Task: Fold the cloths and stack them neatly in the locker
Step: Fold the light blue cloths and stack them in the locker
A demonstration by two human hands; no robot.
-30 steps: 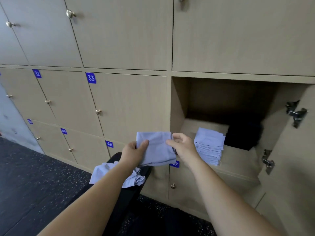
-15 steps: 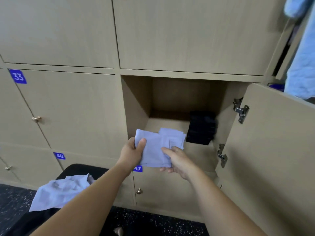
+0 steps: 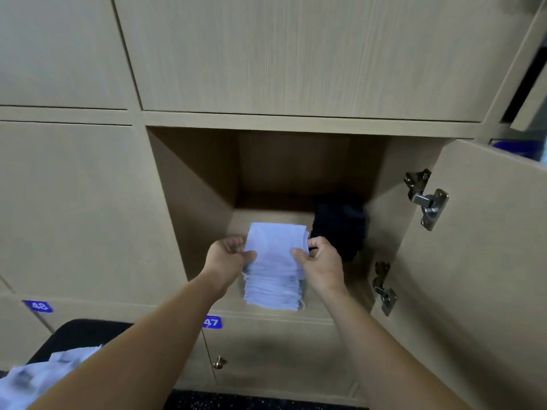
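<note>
Blue number tags 47 (image 3: 212, 322) and 48 (image 3: 39, 306) mark lower doors, near a brass knob (image 3: 219, 362).

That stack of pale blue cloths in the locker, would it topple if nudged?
Probably it would lean or slide rather than tip whole: the stack of cloths is tall, with soft, uneven edges. The layers look light and floppy, so they likely shift easily.

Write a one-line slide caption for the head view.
Both hands, left hand and right hand, set a folded cloth onto the pale stack in the open locker.
</note>
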